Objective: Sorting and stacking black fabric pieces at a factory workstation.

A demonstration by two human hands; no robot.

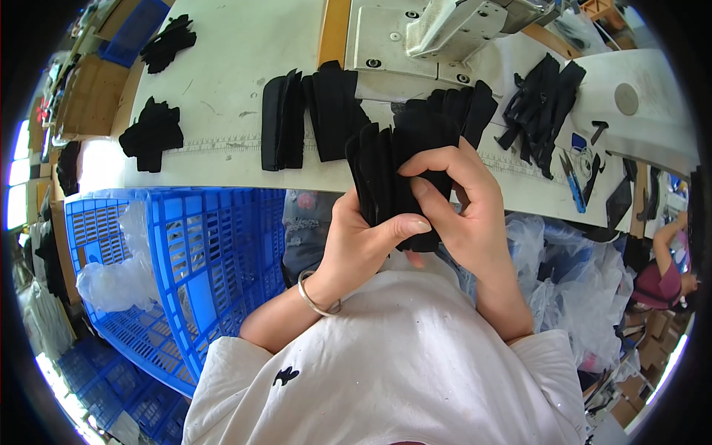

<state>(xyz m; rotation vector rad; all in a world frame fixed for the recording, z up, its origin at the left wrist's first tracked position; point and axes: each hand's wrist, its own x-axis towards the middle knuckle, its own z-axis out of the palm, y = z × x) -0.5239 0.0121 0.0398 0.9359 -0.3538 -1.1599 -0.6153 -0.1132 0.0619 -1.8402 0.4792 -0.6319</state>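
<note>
A bundle of black fabric pieces [378, 167] is held up in front of my chest, just off the table's near edge. My left hand [367, 237] grips it from the left and below, with the thumb laid across its front. On the other side my right hand [467, 204] pinches the fabric between curled fingers and thumb. Folded black strips [283, 122] lie on the table left of the bundle, with another black stack [331, 111] beside them. More black fabric [475, 107] lies just beyond my right hand.
A white machine base [393, 44] stands at the back of the white table [222, 111]. Loose black strips [541, 107] and blue-handled snips [572, 185] lie to the right. Blue crates [215, 259] stand low at left, clear plastic bags [578, 297] at right. Another person [658, 278] appears far right.
</note>
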